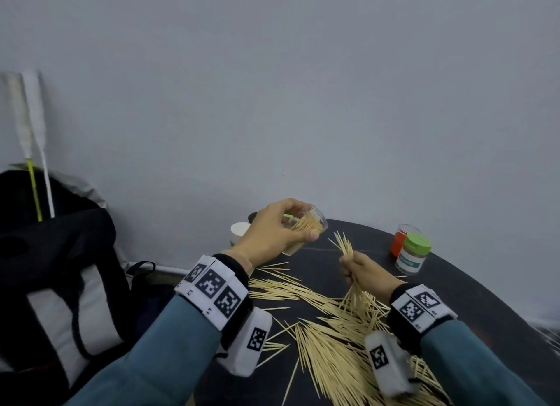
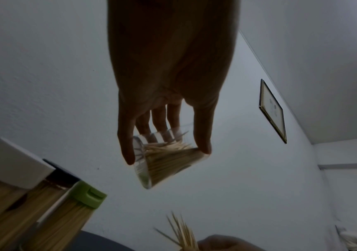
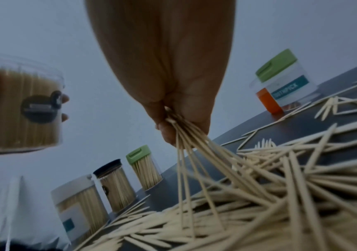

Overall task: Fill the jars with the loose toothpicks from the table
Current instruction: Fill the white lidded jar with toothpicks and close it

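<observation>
**Dark counter strewn with toothpicks, pale wall behind**

The counter [image 1: 472,308] is dark, near black, with a curved far edge set against a plain grey-white wall [image 1: 303,102]. Loose toothpicks [image 1: 327,345] lie in a thick scatter over its near and middle part. The left hand [image 1: 269,239] grips a clear open jar [image 1: 306,227], tilted above the counter's far left part, mouth turned right, already partly packed with toothpicks. The right hand [image 1: 363,272] is closed on a bundle of toothpicks [image 1: 344,245] just right of that jar, their tips fanning out above the fist.

At the far right stand a green-lidded jar [image 1: 413,254] and, touching it from behind, an orange-based container [image 1: 400,239]. At the far left edge, three filled jars stand in a row: white-lidded [image 3: 76,200], black-lidded [image 3: 113,183] and green-lidded [image 3: 144,167]. A framed picture [image 2: 273,110] hangs on the side wall. Left of the counter sits a black and white bag [image 1: 60,284], with two long-handled dusters [image 1: 30,133] leaning on the wall.
</observation>
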### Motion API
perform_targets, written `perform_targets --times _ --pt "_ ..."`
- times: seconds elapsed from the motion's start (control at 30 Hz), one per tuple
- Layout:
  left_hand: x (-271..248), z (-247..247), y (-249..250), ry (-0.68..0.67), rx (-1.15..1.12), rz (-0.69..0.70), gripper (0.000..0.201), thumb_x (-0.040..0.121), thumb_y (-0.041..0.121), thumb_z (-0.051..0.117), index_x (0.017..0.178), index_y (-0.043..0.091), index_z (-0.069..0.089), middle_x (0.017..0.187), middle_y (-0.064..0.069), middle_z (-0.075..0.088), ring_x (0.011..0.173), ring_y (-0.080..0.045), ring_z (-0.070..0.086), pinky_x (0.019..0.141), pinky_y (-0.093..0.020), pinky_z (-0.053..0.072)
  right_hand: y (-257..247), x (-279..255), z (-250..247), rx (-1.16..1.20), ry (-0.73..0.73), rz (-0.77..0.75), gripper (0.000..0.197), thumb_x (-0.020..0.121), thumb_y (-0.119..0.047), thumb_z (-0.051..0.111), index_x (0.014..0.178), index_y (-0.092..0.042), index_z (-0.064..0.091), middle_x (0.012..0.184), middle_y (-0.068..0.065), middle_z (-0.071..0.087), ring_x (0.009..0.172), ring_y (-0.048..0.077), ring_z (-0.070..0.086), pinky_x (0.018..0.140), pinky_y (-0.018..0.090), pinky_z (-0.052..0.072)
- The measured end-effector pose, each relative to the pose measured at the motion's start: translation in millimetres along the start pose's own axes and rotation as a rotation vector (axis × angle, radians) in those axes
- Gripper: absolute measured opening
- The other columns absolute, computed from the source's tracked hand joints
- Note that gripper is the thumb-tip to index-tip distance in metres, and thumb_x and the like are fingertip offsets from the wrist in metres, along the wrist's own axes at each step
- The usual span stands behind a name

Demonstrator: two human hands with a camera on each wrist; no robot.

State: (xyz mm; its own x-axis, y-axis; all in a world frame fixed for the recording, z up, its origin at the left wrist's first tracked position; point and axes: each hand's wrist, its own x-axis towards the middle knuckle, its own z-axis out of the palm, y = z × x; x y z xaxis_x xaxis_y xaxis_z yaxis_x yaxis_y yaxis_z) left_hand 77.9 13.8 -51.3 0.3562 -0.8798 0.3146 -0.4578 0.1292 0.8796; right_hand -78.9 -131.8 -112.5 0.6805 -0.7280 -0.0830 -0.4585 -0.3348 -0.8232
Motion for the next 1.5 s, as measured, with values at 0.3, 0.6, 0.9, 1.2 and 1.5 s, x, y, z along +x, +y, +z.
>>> perform_targets --times 0.3,0.6,0.9,1.2,1.5 --pt "0.2 33.4 10.0 -0.183 0.064 0.002 0.046 0.079 0.02 0.075 0.12 0.015 0.056 0.1 0.016 0.055 0.083 0.014 0.048 0.067 -0.001 0.041 -13.6 -16.4 -22.2 0.644 0.262 -0.099 0.027 0.102 -0.011 0.028 0.076 -0.015 0.035 0.065 0.0 0.034 0.05 0.006 0.036 0.048 0.014 0.035" --pt "-3.2 60.5 13.2 -0.288 0.106 -0.058 0.053 0.079 0.025 0.075 0.127 0.018 0.055 0.121 0.003 0.059 0.105 -0.011 0.054 0.085 -0.024 0.045 -55.3 -36.9 -51.9 0.937 0.325 -0.36 0.026 0.103 -0.013 0.028 0.079 -0.014 0.037 0.061 -0.003 0.036 0.047 0.003 0.038 0.048 0.014 0.036" --pt "-4.3 63.8 8.4 -0.28 0.049 -0.054 0.048 0.078 0.028 0.075 0.122 0.019 0.058 0.112 0.004 0.064 0.098 -0.012 0.058 0.081 -0.022 0.048 -51.2 -45.9 -20.2 0.75 0.327 -0.392 0.024 0.103 -0.019 0.025 0.084 -0.014 0.039 0.066 -0.003 0.04 0.055 0.004 0.045 0.06 0.02 0.039" --pt "4.1 67.3 0.5 -0.219 -0.032 -0.062 0.042 0.079 0.029 0.074 0.118 0.019 0.059 0.116 -0.001 0.064 0.104 -0.019 0.061 0.094 -0.038 0.05 -31.6 -52.5 -6.6 0.613 0.38 -0.389 0.043 0.102 -0.028 0.025 0.115 -0.004 0.057 0.108 -0.001 0.068 0.104 0.008 0.061 0.094 0.025 0.046" --pt "5.7 83.4 0.8 -0.258 -0.06 -0.049 0.053 0.074 0.035 0.077 0.12 0.017 0.059 0.114 -0.002 0.066 0.107 -0.023 0.061 0.097 -0.047 0.048 -20.3 -57.5 -9.2 0.613 0.215 -0.286 0.035 0.101 -0.024 0.033 0.128 -0.011 0.053 0.126 0.003 0.059 0.11 0.008 0.058 0.082 0.015 0.049"
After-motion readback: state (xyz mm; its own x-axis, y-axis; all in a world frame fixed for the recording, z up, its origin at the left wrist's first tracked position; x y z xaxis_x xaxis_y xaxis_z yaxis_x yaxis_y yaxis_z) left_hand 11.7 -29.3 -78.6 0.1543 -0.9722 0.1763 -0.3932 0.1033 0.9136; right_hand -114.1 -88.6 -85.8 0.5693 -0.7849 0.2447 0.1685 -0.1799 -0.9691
